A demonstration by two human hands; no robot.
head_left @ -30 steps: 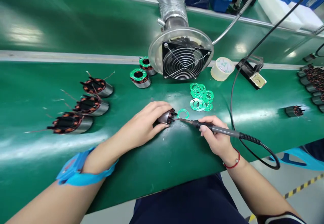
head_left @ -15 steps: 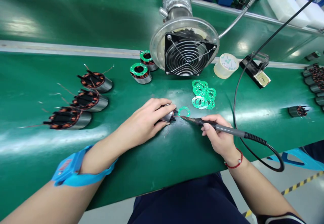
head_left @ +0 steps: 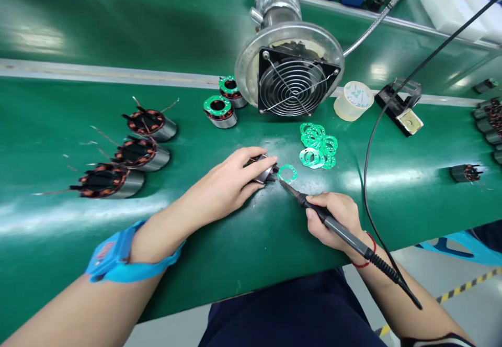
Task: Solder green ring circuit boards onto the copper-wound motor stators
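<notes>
Clamped in the left hand [head_left: 231, 180], a metal coil [head_left: 266, 174] lies on its side on the green bench [head_left: 251, 258], its long axis running crosswise and its pronged end facing the right hand [head_left: 342, 212]. Apart from the left, the right hand grips a soldering iron [head_left: 345, 236] that slants from beside its wrist forward and left, tip at the prongs, contact too small to tell. A green ring [head_left: 295, 171] lies just beyond the tip, a pile of rings [head_left: 318, 150] ahead of the right hand.
</notes>
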